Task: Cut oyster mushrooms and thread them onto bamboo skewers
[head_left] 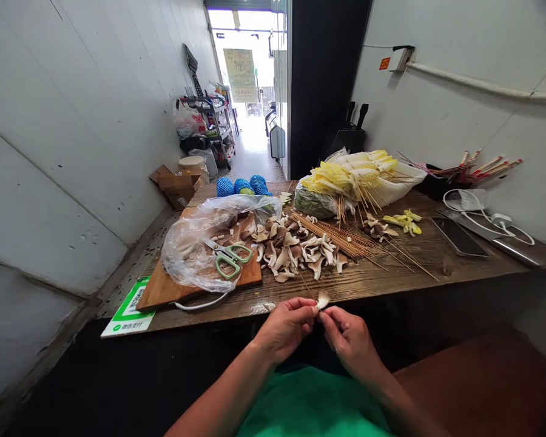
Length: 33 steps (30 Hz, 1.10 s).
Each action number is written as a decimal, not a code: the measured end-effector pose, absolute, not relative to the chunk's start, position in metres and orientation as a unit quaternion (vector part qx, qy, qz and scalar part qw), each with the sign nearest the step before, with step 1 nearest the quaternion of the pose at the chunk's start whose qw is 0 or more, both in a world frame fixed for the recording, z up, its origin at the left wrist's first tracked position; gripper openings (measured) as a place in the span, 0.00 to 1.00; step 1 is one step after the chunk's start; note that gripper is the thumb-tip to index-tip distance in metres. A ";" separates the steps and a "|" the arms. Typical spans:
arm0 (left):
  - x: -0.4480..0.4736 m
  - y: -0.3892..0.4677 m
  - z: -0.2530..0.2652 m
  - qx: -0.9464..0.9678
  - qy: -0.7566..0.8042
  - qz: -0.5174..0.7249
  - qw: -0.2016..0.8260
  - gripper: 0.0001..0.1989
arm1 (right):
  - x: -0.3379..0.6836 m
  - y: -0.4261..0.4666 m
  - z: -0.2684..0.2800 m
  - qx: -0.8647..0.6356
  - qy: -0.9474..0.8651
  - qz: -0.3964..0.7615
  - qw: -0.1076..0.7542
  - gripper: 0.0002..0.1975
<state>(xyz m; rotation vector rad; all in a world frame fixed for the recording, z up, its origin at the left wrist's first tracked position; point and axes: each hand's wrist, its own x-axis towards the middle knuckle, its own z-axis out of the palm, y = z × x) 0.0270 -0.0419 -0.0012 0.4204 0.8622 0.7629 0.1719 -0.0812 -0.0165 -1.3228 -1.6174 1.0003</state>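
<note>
On your left, the cutting board [151,291] carries a clear plastic bag [186,267], with scissors [230,258] lying partly on it, handles turned your way, likely for easy reach. Beside the board, loose mushrooms [295,249] are heaped on the tabletop [255,305], probably to stay close by. Your left hand [287,328] pinches a mushroom piece [323,300] near the tabletop's front edge; your right hand [348,334] closes at its narrow end, seemingly to steady it between both. Beyond, bare skewers [352,246] lie bundled below skewered yellow leaves [350,173]. Far right, a phone [459,237] lies flat, perhaps kept apart for cleanliness.
</note>
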 end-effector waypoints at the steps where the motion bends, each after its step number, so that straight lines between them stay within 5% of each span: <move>1: 0.029 -0.043 -0.001 0.218 0.405 0.354 0.815 0.10 | 0.174 -0.080 -0.018 -0.524 -0.634 0.397 0.407 0.15; 4: 0.026 -0.041 0.001 0.354 0.466 0.363 0.725 0.13 | 0.180 -0.080 -0.023 -0.537 -0.612 0.395 0.425 0.15; 9: 0.011 -0.020 -0.004 0.649 0.623 0.370 0.232 0.15 | 0.184 -0.081 -0.030 -0.547 -0.592 0.404 0.433 0.14; 12: 0.010 -0.005 -0.012 0.722 0.636 0.249 0.107 0.17 | 0.182 -0.080 -0.033 -0.543 -0.593 0.407 0.433 0.14; 20: 0.006 -0.009 -0.011 0.748 0.608 0.247 0.101 0.09 | 0.182 -0.082 -0.033 -0.544 -0.606 0.396 0.425 0.14; 33: 0.002 -0.010 -0.023 0.786 0.545 0.266 0.121 0.17 | 0.178 -0.082 -0.034 -0.545 -0.630 0.377 0.404 0.15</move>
